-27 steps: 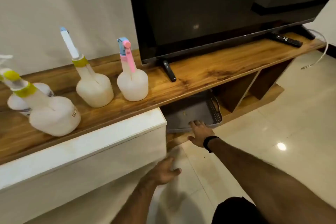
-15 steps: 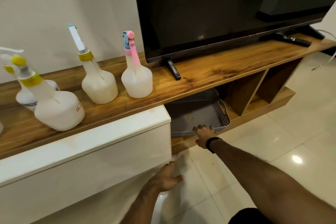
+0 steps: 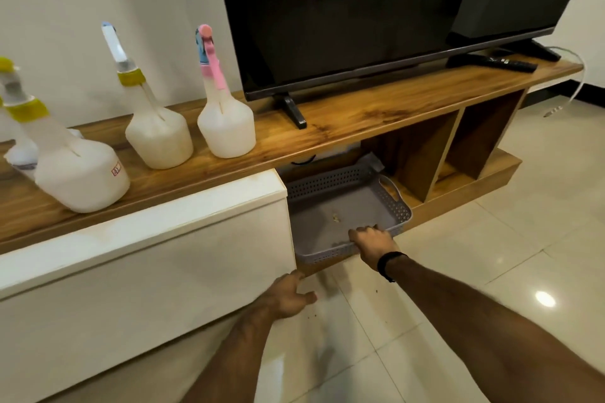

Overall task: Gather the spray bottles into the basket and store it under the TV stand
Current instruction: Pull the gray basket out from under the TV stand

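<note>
on the tv stand (image 3: 376, 114) a spray bottle (image 3: 82, 173) bears an unreadable red label; right hand (image 3: 373, 242) grips the basket (image 3: 327, 216), left hand (image 3: 288, 296) open.

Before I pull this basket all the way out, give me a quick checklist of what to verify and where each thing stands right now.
1. Right hand gripping the basket front rim: ok.
2. Basket holds no bottles, only a few crumbs: ok.
3. Floor in front of the opening free of obstacles: ok.
4. Left hand out of the basket's path, beside the white cabinet corner: ok.
5. Spray bottles upright on the TV stand top, including the pink-trigger bottle: ok.
6. Basket's back edge free of whatever lies behind it: cannot tell.
</note>
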